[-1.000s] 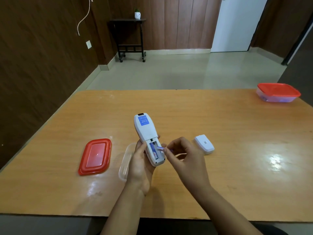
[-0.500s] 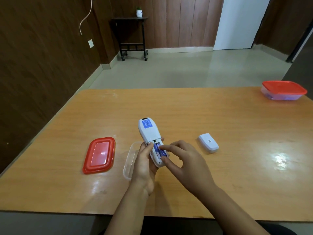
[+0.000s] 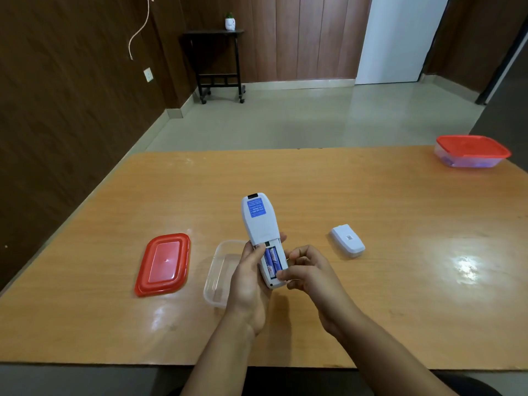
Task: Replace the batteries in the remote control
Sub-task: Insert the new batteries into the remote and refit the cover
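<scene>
Left hand (image 3: 248,278) grips the remote (image 3: 258,224); right hand (image 3: 310,274), fingers curled, pinches its near end. Cover (image 3: 347,240) lies right, red lid (image 3: 163,264) left, tub (image 3: 213,277) half behind the left hand.

Our left hand (image 3: 248,281) grips the white remote (image 3: 258,224) back-up, two blue batteries (image 3: 273,261) in its open compartment. Our right hand (image 3: 311,272) curls against its right edge, and the battery cover (image 3: 348,240) lies apart on the table (image 3: 400,210).

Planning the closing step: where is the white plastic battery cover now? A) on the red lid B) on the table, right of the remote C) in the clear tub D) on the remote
B: the white plastic battery cover lies on the wooden table, right of the white remote control.
</scene>
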